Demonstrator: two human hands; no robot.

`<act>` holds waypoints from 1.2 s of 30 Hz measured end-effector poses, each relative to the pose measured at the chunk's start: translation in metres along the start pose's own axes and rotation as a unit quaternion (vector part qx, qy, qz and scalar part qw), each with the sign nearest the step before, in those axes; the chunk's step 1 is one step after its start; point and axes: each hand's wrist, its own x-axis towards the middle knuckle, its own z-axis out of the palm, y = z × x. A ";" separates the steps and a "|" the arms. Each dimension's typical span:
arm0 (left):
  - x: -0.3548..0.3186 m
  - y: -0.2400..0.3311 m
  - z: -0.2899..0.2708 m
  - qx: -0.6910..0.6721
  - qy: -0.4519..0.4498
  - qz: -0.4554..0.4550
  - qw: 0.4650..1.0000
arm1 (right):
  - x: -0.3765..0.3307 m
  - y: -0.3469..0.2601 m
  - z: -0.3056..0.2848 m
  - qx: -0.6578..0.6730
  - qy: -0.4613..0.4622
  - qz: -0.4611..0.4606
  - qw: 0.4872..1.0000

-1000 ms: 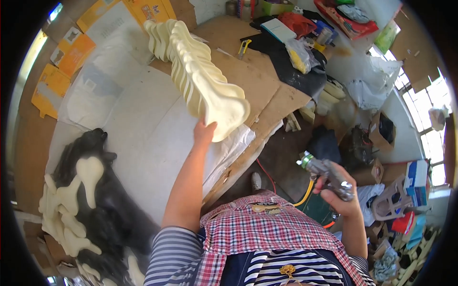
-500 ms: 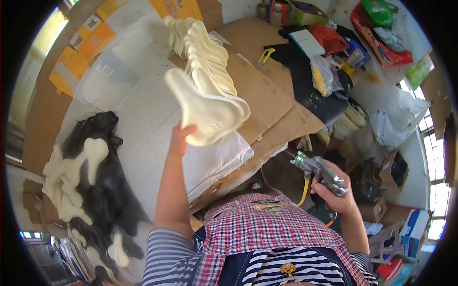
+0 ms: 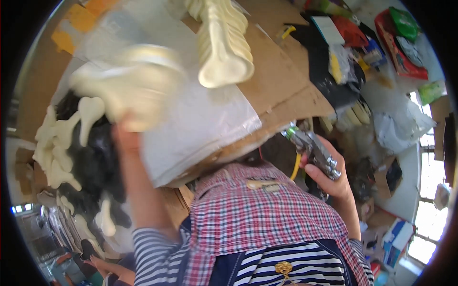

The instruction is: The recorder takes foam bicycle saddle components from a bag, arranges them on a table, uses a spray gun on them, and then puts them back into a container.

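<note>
My left hand (image 3: 125, 134) holds up a cream-coloured flat cut piece (image 3: 131, 83), blurred by motion, over the left part of the white-covered table (image 3: 200, 124). A stack of the same cream pieces (image 3: 222, 40) lies on the table further back. My right hand (image 3: 331, 178) grips a metal spray gun (image 3: 312, 150) with a yellow hose, held low at the right beside the table's cardboard edge. To the left lies a black heap with several cream pieces (image 3: 71, 143) on it.
Brown cardboard sheets (image 3: 281, 81) cover the table's right side. Bags, boxes and packages (image 3: 372, 52) crowd the far right. Loose boxes and clutter (image 3: 381, 190) lie on the floor at the right. Bright windows (image 3: 427, 229) are at the lower right.
My left hand has swung the cream piece off the stack's end and leftward toward the black heap. My right hand has kept the spray gun in about the same place.
</note>
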 end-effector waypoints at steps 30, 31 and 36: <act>0.078 -0.038 0.050 0.305 -0.064 0.162 0.937 | 0.031 -0.034 -0.019 0.037 0.151 -0.117 0.981; 0.076 -0.034 0.051 0.245 -0.043 0.136 0.959 | 0.034 -0.031 -0.024 0.038 0.141 -0.139 0.979; 0.079 -0.060 0.138 0.235 -0.152 0.053 0.959 | 0.054 0.000 -0.030 0.020 0.094 0.016 0.995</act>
